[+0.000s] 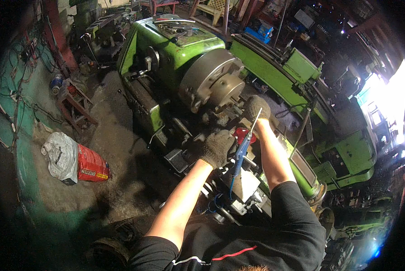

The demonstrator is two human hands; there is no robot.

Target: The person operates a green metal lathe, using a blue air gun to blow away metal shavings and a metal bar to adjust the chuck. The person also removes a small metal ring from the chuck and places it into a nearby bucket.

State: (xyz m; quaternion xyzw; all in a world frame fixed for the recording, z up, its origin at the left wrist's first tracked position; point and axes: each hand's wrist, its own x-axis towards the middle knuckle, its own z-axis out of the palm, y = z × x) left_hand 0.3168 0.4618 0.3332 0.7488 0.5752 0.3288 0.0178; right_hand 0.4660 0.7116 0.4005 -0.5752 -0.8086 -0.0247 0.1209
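Note:
My left hand (217, 149), in a dark knitted glove, is closed over the carriage of a green lathe (180, 52). What lies inside its fingers is hidden. My right hand (256, 107), gloved alike, is curled beside the chuck's front end, its fingertips out of sight. A blue air blow gun (241, 156) with a thin metal nozzle rests between my forearms, its nozzle toward the right wrist. Just behind the gun shows a red round thing (242, 134). The big grey chuck (211, 80) has a round metal workpiece (227, 89) at its front.
To the left on the floor stands a red sack (92, 163) with a pale plastic bag (60, 153) against it. A rusty stool (77, 106) is near the green wall. Another green machine (347, 158) is at the right. A handwheel (152, 56) sticks out from the headstock.

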